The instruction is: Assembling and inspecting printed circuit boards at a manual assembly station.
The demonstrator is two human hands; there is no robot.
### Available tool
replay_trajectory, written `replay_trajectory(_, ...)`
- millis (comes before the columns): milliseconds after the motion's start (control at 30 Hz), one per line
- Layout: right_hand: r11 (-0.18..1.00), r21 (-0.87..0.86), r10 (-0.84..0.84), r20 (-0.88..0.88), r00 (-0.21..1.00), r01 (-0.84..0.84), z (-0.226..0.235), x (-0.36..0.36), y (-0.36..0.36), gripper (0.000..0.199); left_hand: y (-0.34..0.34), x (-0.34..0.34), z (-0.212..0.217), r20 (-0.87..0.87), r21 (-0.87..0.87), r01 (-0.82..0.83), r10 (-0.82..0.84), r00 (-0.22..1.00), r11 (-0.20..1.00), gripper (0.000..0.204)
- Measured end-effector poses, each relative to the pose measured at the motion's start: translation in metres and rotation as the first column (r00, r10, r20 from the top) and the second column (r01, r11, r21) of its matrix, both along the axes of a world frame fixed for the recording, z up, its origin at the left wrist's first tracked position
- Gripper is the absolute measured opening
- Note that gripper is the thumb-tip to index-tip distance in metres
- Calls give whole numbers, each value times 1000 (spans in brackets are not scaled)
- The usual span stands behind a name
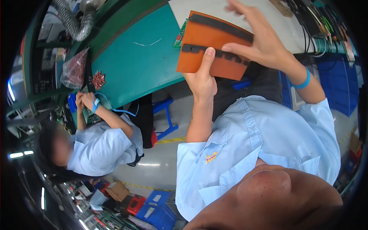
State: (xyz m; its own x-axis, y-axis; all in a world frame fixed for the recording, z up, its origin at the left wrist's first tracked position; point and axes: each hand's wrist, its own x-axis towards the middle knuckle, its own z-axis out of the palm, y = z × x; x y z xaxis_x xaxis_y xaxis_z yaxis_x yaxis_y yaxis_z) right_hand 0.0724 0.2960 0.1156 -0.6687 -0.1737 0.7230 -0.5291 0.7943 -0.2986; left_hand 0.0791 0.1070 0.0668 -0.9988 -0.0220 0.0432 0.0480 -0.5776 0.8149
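An orange panel [214,34] with two black strips across it, one notched along its edge, is held up in front of me. My left hand [203,78] grips its lower edge, the thumb pressed on its face beside the notched strip. My right hand [264,40] is at the panel's right side, thumb touching or just over the notched strip. The other fingers of that hand are stretched out past the top right corner, and their tips are blurred. A green circuit board [179,37] shows behind the panel's left edge; most of it is hidden.
A green bench mat [130,61] with a thin white wire [147,43] lies left of the panel; a white surface [226,15] is behind. Cables [320,27] run at the far right, by blue bins [337,84]. A co-worker [103,142] sits at left, near red parts [98,79].
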Motion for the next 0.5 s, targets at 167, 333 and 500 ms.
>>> replay_trajectory(167,938,-345,232,532,815,-43,1,3,-2,61,6,3,-2,-24,-22,58,-58,998,998,33)
replay_trajectory(333,936,-345,251,532,809,-64,-5,7,1,58,8,0,-8,-26,-18,30,-31,999,999,28)
replay_trajectory(500,970,-233,174,498,850,-62,-16,11,-1,58,10,0,-10,2,45,-40,40,999,998,21)
